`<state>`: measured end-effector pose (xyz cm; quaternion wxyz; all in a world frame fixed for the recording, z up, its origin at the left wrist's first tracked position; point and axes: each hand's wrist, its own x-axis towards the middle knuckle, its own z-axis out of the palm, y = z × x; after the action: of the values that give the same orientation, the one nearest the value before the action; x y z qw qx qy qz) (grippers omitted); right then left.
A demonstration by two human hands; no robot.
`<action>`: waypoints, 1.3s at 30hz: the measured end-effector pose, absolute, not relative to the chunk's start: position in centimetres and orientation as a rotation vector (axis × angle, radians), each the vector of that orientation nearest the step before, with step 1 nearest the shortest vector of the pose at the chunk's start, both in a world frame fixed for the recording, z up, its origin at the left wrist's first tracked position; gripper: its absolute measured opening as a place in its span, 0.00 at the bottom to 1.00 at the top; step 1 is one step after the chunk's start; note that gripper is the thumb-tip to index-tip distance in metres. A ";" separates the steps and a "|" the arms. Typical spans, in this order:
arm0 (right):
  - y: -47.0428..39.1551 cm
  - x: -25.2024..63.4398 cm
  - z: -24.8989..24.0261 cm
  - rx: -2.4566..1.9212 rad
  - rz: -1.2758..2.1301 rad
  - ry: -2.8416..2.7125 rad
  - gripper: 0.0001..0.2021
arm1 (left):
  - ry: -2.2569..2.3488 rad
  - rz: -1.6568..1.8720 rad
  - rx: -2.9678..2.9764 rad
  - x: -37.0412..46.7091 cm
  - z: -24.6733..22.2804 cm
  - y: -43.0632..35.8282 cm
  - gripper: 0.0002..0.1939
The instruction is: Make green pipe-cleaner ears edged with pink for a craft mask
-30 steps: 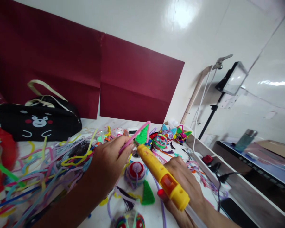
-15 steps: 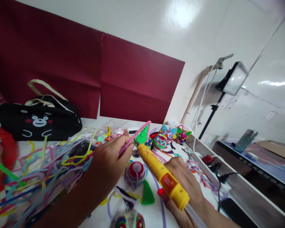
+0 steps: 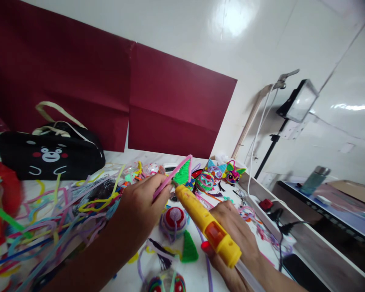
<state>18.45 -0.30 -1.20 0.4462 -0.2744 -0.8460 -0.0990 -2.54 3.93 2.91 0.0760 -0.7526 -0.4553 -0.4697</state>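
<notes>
- Currently, the left hand (image 3: 143, 202) is pinching a pink-edged triangle (image 3: 182, 173), its grip clamping on the pink strip with thumb and fingers together; the triangle is pointing upward, above the desk (image 3: 197, 280).
- The right hand (image 3: 239, 227) is holding a yellow glue gun (image 3: 197, 213), its grip closing around the handle, partly hidden behind the barrel.
- The gun's nozzle is pointing at the triangle's lower end, near the left fingertips; whether it is touching, I cannot tell.
- A clear glue stick (image 3: 249, 275) is sticking out of the gun's back end.
- Below the hands, a red-topped ball (image 3: 173, 223) is sitting on the desk, and a plain green triangle (image 3: 190, 248) is lying just beside it.
- A dark tassel (image 3: 162, 255) is lying nearby, and another colourful ball (image 3: 167, 283) is showing at the bottom edge.
- Farther back, several decorated balls (image 3: 205, 182) are standing close together.
- To the left, a tangle of fuzzy stems (image 3: 63, 211) is covering the desk, with a black bag (image 3: 50, 156) resting behind it.
- To the right, a phone (image 3: 302, 271) is lying near a power strip (image 3: 263, 215).
</notes>
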 end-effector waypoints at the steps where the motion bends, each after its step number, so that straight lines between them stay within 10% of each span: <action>1: -0.4 18.5 -1.1 -0.701 -0.224 -2.111 0.09 | -1.353 -1.408 -2.254 -2.5 2.9 3.9 0.12; 39: -1.1 18.8 -0.7 -0.752 -0.162 -2.144 0.07 | -1.288 -1.403 -2.221 -2.6 2.5 4.2 0.13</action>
<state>18.78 -1.06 -0.68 0.4186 -0.2997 -0.8548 -0.0646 -2.57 4.21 2.52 0.1077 -0.7547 -0.4378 -0.4766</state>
